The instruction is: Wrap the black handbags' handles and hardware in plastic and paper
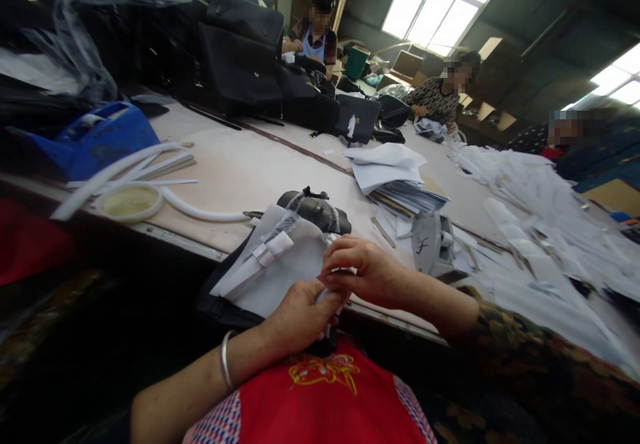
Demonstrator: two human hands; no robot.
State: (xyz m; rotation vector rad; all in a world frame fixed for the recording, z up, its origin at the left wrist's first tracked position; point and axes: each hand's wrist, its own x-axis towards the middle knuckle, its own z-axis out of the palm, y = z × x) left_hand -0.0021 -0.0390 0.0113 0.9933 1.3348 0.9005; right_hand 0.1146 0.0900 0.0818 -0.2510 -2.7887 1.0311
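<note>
Head view: black bag (219, 305) straddled tabletop (240, 154) edge, ahead and left of left hand (299, 314) and right hand (369, 272); long axis slanted from near left to far right. White sheet (306, 264) covered most of it. Left hand nearer bag, thumb and fingers closed on white piece (323, 295); right hand met left, fingertips touching, own grip hidden, could not tell. Papers (385, 169) lay beyond. Grey dispenser (423, 241) farther right bore dark mark resembling "F", reading unsure; no brand or label legible.
</note>
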